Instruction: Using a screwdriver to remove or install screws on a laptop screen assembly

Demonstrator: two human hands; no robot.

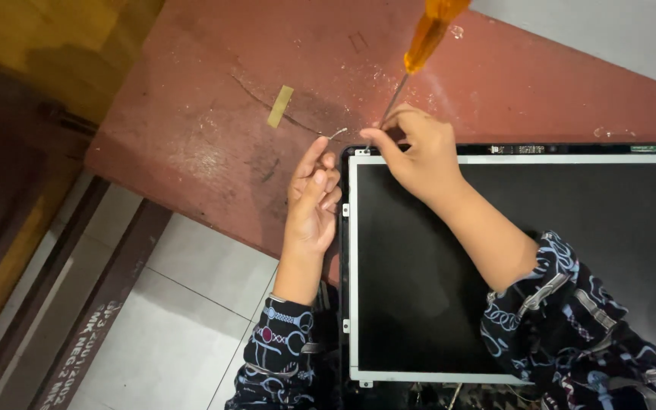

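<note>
Even, moderately bright overhead light; soft shadows beneath forearms on matte black display panel (571,250); translucent orange screwdriver handle (428,34) blurred, far edge.

Screwdriver (421,42) with a translucent amber plastic handle, glossy, and a thin bare-metal shaft; display panel (495,266) with a smooth, dark, faintly reflective face inside a dull silver metal frame. Desk (206,129) surfaced in matt reddish-brown paint, rough, scratched and speckled with pale dust, bearing a strip of tan paper tape (280,105). Floor (184,304) of pale, smooth, slightly sheened tiles; sleeves (571,326) of soft patterned cloth.
</note>
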